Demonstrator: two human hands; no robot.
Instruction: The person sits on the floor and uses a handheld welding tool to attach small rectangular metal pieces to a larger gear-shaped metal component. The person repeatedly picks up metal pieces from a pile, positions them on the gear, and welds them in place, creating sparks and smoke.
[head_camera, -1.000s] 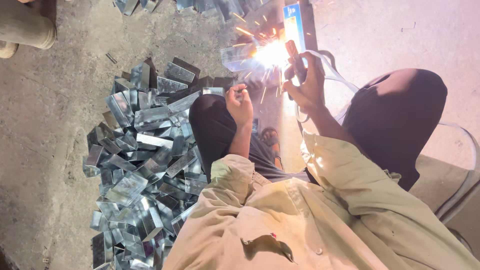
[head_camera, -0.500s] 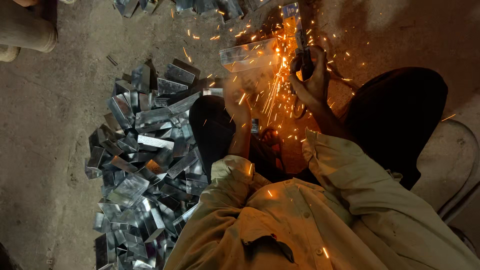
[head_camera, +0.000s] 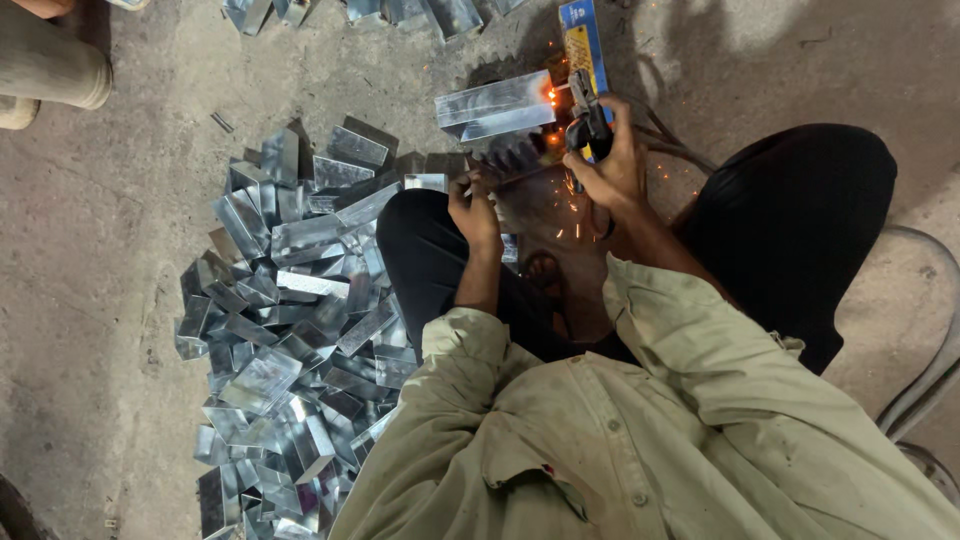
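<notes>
My right hand (head_camera: 612, 165) grips a black welding electrode holder (head_camera: 586, 118), its tip close to a shiny rectangular metal box piece (head_camera: 495, 105) on the floor. A small orange glow and a few sparks (head_camera: 552, 98) sit at the box's right end. My left hand (head_camera: 476, 207) is closed on a thin dark metal strip (head_camera: 512, 172) just below the box, above my black-trousered knee. Both sleeves are pale green.
A large heap of shiny metal box pieces (head_camera: 290, 300) lies at the left, with more pieces (head_camera: 400, 12) along the top edge. A blue packet (head_camera: 580, 35) lies beyond the holder. Another person's leg (head_camera: 50, 70) is at top left. Cables (head_camera: 925, 385) curve at the right.
The bright welding flash of a second ago became a shower of sparks, and now only a small glow and a few sparks are left. Both hands have stayed almost in place.
</notes>
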